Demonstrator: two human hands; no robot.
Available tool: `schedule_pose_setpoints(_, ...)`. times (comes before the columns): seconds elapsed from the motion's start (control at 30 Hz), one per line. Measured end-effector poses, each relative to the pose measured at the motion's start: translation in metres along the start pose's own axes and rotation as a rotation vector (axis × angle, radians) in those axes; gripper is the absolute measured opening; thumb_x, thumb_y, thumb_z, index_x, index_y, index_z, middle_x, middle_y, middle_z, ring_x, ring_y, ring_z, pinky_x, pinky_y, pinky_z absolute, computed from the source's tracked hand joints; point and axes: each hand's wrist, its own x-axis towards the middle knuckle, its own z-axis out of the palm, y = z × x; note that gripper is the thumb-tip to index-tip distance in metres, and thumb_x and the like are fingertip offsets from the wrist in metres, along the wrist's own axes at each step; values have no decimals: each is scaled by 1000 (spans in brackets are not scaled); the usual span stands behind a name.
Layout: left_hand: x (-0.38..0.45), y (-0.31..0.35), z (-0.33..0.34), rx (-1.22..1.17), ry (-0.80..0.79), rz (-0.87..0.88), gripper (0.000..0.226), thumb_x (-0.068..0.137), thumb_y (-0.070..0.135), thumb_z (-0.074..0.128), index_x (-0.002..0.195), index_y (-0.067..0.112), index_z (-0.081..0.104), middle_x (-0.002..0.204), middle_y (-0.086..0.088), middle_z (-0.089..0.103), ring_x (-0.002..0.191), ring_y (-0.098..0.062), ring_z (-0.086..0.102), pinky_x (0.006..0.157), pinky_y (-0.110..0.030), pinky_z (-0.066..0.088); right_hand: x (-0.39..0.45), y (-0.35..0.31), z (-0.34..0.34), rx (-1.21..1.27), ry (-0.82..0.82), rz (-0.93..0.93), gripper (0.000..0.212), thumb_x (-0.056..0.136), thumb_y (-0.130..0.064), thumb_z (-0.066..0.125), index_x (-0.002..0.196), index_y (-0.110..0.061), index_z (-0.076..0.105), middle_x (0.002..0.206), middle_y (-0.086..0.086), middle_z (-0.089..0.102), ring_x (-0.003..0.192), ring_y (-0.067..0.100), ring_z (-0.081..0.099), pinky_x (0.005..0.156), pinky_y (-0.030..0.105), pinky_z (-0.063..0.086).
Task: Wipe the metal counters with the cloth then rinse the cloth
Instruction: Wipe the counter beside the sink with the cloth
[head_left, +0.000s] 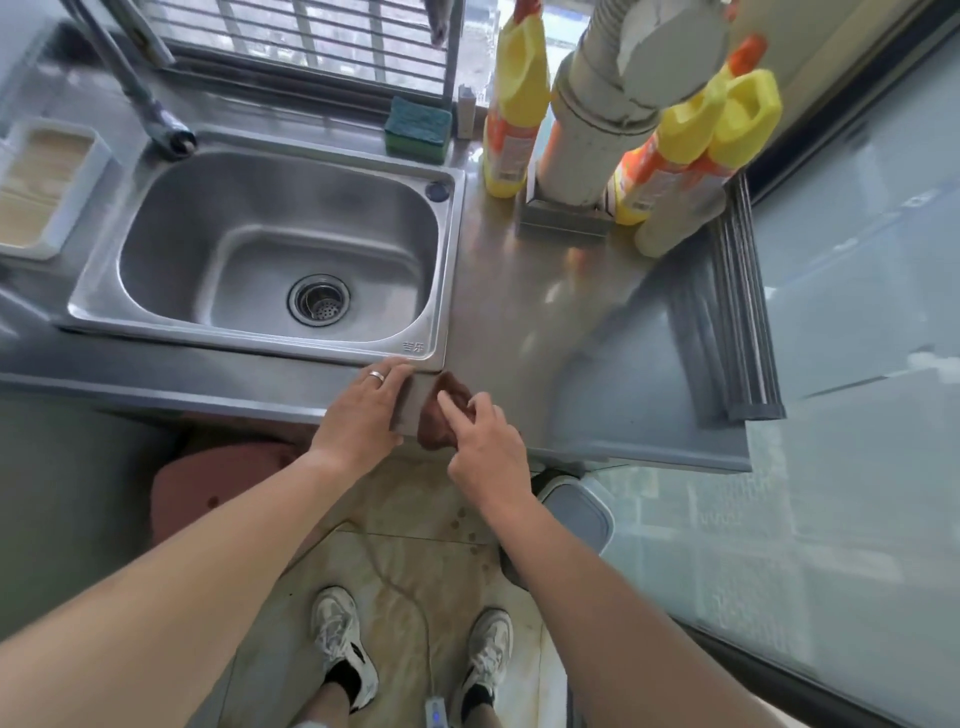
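At the near edge of the metal worktop (519, 322), just by the front right corner of the sink (415, 358), lies the brown cloth (441, 415), bunched into a lump that overhangs the worktop's front lip. Its long axis runs roughly from the near edge back toward the sink corner; being crumpled, it has no clear front or pointing end.

The right hand (485, 441) sits on the cloth's right side with its fingers (449, 402) loosely curled over the fabric, touching it; whether they truly pinch it I cannot tell. The left hand (363, 410) rests flat on the worktop edge just left of the cloth, fingers fairly straight and holding nothing, a ring on one of them.

The likely mishap: the cloth hangs partly over the edge, so a loose grip could let it slide off onto the tiled floor (415, 545) and pick up dirt. A bunched cloth also wipes poorly, leaving streaks.

Further back on the right stand yellow detergent bottles (514, 104) around a grey pipe (587, 130); a wide sweep toward them could knock one over. A rolled drying rack (727, 322) lies along the right side, and a green sponge (418, 127) sits behind the sink.
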Motion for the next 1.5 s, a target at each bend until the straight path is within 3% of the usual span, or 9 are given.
schedule_pose_setpoints(0.13,4,20,11,77,22,-34,86,68,3,73,144,18,38,148,-5,35,139,-28,31,107,-42,39,5,23,-4,-4,-1,9,74,82,-10,55,149,-37,42,117,7,44,102,29,49,84,42,50)
schedule_pose_setpoints(0.3,2,37,28,116,-2,-117,78,71,18,74,140,28,38,148,-4,25,137,-28,20,104,-48,37,-6,90,-23,8,67,98,78,83,-7,57,149,-44,39,116,1,38,103,23,47,82,37,51)
schedule_pose_setpoints(0.43,3,47,37,113,35,-166,77,66,18,72,135,26,39,144,-6,23,137,-31,19,106,-51,35,-18,157,-46,10,91,227,81,81,-5,55,147,-47,38,117,2,37,100,23,47,81,38,51)
schedule_pose_setpoints(0.6,5,55,42,114,47,-224,79,64,18,75,134,26,38,147,-6,20,140,-31,17,108,-56,35,-29,232,-72,44,88,434,83,82,0,57,149,-45,35,121,4,34,103,24,48,93,41,46)
schedule_pose_setpoints(0.7,6,54,40,124,52,-228,80,62,20,78,133,26,41,145,-7,25,137,-32,22,104,-55,39,-26,243,-74,83,98,502,82,82,-1,58,149,-41,36,128,8,33,113,30,47,101,46,44)
schedule_pose_setpoints(0.9,7,49,35,108,58,-202,82,63,24,81,135,29,45,143,-5,31,136,-31,27,103,-54,41,-19,209,-64,85,118,565,73,85,-12,58,151,-31,34,134,10,35,119,33,43,98,45,43)
schedule_pose_setpoints(1.2,-2,9,24,-53,81,-83,73,69,28,85,131,22,46,142,2,36,132,-26,35,105,-47,35,12,72,-20,17,78,227,70,82,-17,57,147,-29,37,128,9,38,104,30,44,84,39,43)
schedule_pose_setpoints(1.37,-10,-20,14,-74,139,-194,75,67,30,87,132,21,51,142,-1,36,131,-26,37,104,-47,37,33,-26,9,117,42,93,55,79,-10,53,134,-14,47,120,13,45,98,32,46,80,44,47)
schedule_pose_setpoints(1.5,-17,-41,5,-88,159,-238,65,69,21,79,129,17,54,139,-7,41,125,-32,39,100,-47,37,36,-78,26,154,-20,-57,47,78,-9,55,125,-12,54,117,14,49,96,35,48,78,43,47)
